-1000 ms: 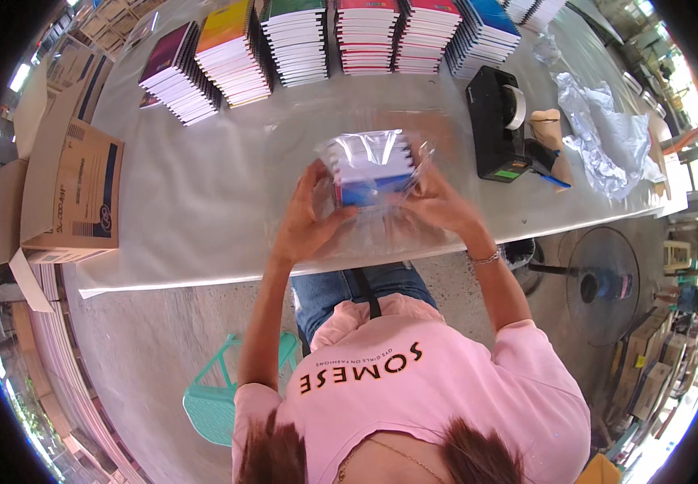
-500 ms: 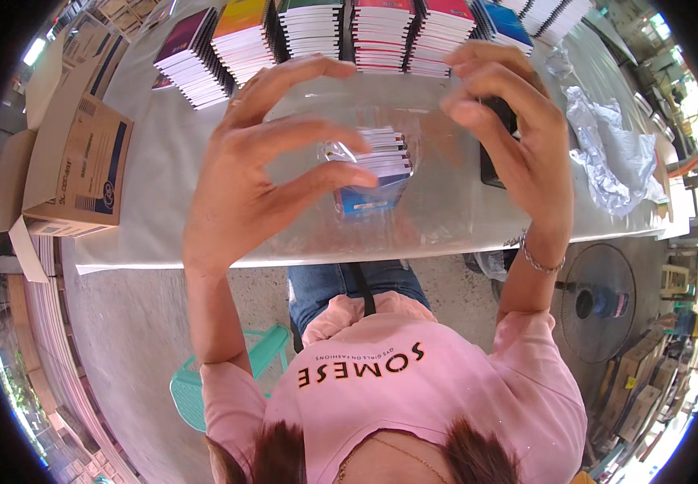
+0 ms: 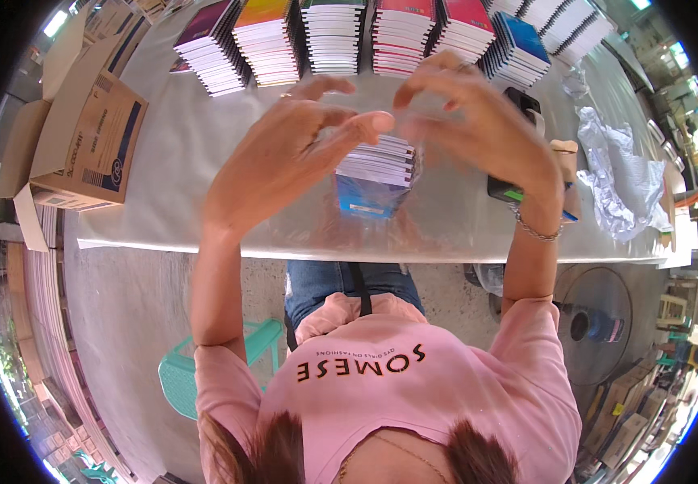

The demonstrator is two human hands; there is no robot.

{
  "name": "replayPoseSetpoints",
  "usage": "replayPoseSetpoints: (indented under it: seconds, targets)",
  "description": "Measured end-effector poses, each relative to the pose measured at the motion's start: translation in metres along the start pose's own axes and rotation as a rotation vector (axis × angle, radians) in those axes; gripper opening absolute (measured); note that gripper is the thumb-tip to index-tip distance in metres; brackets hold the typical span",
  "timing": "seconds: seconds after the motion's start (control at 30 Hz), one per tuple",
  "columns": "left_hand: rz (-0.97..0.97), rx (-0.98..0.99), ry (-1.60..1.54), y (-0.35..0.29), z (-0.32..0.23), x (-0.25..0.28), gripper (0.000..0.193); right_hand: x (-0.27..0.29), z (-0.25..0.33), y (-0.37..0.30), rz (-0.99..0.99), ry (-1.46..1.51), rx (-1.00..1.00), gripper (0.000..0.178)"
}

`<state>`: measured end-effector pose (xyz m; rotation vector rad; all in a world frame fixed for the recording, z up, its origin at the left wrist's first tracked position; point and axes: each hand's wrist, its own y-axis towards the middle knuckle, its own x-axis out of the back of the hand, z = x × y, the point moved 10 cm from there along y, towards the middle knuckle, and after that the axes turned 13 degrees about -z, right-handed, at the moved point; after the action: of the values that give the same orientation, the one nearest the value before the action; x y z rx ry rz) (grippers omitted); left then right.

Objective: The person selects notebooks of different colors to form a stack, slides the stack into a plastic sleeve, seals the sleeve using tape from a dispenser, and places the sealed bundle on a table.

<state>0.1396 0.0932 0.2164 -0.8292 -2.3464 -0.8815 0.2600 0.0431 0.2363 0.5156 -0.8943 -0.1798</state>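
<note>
A small stack of spiral notebooks (image 3: 375, 181) with a blue cover facing me lies on the table, in clear plastic that glints around it. Above its far left side hovers my left hand (image 3: 288, 141), thumb stretched out and fingers bent apart, with nothing visible in it. My right hand (image 3: 486, 117), with a chain bracelet at the wrist, is over the far right side. Its fingers are curved and apart, the thumb smeared by motion; I see nothing held. Part of the stack's far end is hidden by my hands.
Tall stacks of spiral notebooks (image 3: 333, 40) in several colours line the far side of the table (image 3: 163, 218). An open cardboard box (image 3: 95, 145) stands at the left. Crumpled wrapping (image 3: 619, 177) lies at the right, beside dark items (image 3: 518, 101). A fan (image 3: 595, 323) stands below right.
My hands have come closer together over the notebook stack, the right moving left and the left moving slightly right. The view has shifted a little, showing more of the far stacks.
</note>
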Motion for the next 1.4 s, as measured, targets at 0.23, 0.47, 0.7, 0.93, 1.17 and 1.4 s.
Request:
replayPoseSetpoints:
  seconds: [0.23,0.47,0.7,0.93,1.17,1.4]
  targets:
    - [0.128,0.036,0.063,-0.003,0.008,-0.007,0.046,-0.013,0.002,-0.02,0.101,-0.063,0.05,0.031]
    - [0.099,-0.128,0.075,-0.012,0.023,-0.012,0.09,-0.035,-0.001,-0.038,0.148,-0.088,0.037,0.038]
    - [-0.047,0.216,-0.674,-0.035,0.083,-0.051,0.11,-0.032,-0.012,-0.045,-0.016,0.075,-0.109,0.086]
    - [-0.053,0.396,-0.865,-0.054,0.095,-0.099,0.091,-0.081,-0.062,-0.082,-0.154,0.519,-0.289,0.118]
    - [-0.132,0.427,-0.911,-0.058,0.09,-0.097,0.09,-0.084,-0.058,-0.077,-0.096,0.468,-0.263,0.112]
    - [-0.487,0.183,-0.587,-0.078,0.09,-0.069,0.096,-0.083,-0.076,-0.109,-0.312,0.638,-0.4,0.111]
